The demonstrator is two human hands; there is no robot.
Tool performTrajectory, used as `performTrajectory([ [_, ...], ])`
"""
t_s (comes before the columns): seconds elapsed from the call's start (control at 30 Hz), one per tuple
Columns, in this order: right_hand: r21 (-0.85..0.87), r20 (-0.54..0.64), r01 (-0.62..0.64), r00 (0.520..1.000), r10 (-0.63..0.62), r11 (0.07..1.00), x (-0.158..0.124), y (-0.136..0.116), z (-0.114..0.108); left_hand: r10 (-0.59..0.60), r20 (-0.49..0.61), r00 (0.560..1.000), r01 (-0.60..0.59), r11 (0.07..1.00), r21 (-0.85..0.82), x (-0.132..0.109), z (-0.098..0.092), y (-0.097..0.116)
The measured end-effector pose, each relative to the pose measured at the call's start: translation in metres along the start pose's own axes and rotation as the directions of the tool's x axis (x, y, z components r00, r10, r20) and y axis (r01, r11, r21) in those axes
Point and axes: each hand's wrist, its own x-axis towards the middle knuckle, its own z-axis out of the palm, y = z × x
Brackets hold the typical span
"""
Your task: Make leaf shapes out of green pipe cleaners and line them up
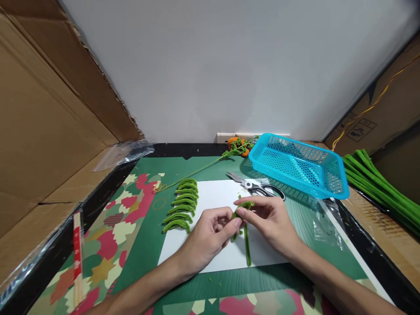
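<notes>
Between my two hands is a short bent piece of fuzzy green pipe cleaner (pixel 243 207). My left hand (pixel 213 232) pinches its lower end; the thumb and fingers of my right hand (pixel 267 216) press on its upper end. Beneath them a straight green pipe cleaner (pixel 247 249) lies on the white sheet of paper (pixel 210 197), partly hidden by my fingers. Left of my hands, a column of several curved green pipe cleaner pieces (pixel 182 202) rests along the paper's left edge. Scissors (pixel 254 186) with black handles lie just beyond my right hand.
A blue perforated basket (pixel 295 168) stands at the back right, beside an orange pipe cleaner flower (pixel 236 143) with a long green stem. Long green pipe cleaners (pixel 377 188) are bundled at far right. A red-and-white packet (pixel 77 258) lies left; cardboard (pixel 49 87) walls the side.
</notes>
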Motion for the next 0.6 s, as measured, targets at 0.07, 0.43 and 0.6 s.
performTrajectory([
  [0.07,-0.092,0.022,0.056,0.998,-0.055,0.994,-0.002,0.001,0.0,-0.018,-0.004,1.0,0.019,0.999,0.043,-0.001,0.0,0.0],
  [0.43,-0.216,0.049,0.205,0.979,-0.199,0.955,-0.005,0.007,-0.001,-0.018,0.028,0.999,0.017,1.0,0.012,-0.007,0.004,0.0],
  [0.6,-0.425,0.154,0.507,0.857,-0.492,0.75,-0.009,0.011,-0.001,-0.03,0.053,0.998,0.029,0.999,0.017,-0.008,0.004,0.002],
])
